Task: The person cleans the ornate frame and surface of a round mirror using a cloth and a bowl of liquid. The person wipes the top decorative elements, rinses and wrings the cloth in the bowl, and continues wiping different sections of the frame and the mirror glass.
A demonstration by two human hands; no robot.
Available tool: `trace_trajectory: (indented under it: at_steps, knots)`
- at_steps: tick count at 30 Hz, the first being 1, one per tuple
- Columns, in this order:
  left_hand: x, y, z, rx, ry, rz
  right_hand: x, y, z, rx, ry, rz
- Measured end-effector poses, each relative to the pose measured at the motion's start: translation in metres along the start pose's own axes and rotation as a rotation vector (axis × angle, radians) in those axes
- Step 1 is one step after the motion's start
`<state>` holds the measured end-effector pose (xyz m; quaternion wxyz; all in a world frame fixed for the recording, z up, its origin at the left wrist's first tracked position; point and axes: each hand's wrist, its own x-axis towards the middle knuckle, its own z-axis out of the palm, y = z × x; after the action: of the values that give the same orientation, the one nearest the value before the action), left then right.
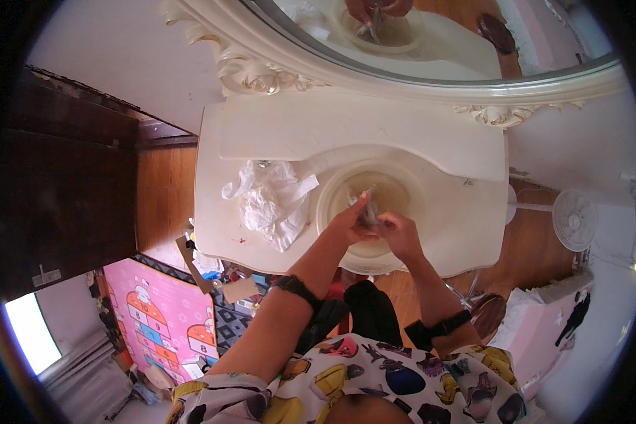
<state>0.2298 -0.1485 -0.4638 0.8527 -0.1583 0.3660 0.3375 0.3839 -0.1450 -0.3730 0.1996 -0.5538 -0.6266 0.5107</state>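
One round, pale basin (330,205) stands on the cream dressing table (466,226), just in front of its raised back ledge, and it holds a shallow pool of yellowish, cloudy liquid; nothing else can be made out floating in it. Both hands meet over the middle of this basin. The left hand (348,220) has its fingers drawn narrow, pinched on the upper end of a small, thin greyish item (369,209) that hangs above the liquid. The right hand (397,232) is curled closed around the lower part of the same item, fingers folded in; what the item is cannot be told, since it is small and blurred. Each wrist carries one dark band, two in all. To the left of the basin, near its rim, lies one heap of crumpled white plastic or paper (272,201), resting on the tabletop. Behind the table, one oval mirror (431,42) in a carved cream frame reflects the basin and the two hands. On the wooden floor to the right stands one white fan (574,219), well apart from the basin.
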Motion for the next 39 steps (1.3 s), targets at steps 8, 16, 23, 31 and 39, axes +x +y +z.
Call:
trace_trajectory:
  at_steps: [8, 16, 23, 31, 39]
  knots:
    - [-0.049, -0.013, 0.047, 0.127, -0.132, -0.029, 0.02, 0.022, -0.028, 0.794, -0.082, 0.213]
    - [-0.043, -0.022, 0.041, 0.101, -0.188, -0.08, 0.033, 0.031, 0.001, 1.027, -0.169, 0.301]
    - [-0.009, -0.021, 0.032, 1.733, 0.162, 0.433, 0.04, 0.029, 0.021, -0.012, 0.169, 0.208]
    - [-0.064, -0.015, 0.056, 0.553, -0.052, -0.054, 0.034, -0.009, -0.018, 0.959, -0.336, 0.227]
    - [-0.065, -0.037, 0.076, 0.005, -0.144, -0.094, 0.039, 0.003, -0.013, 1.113, -0.441, 0.21]
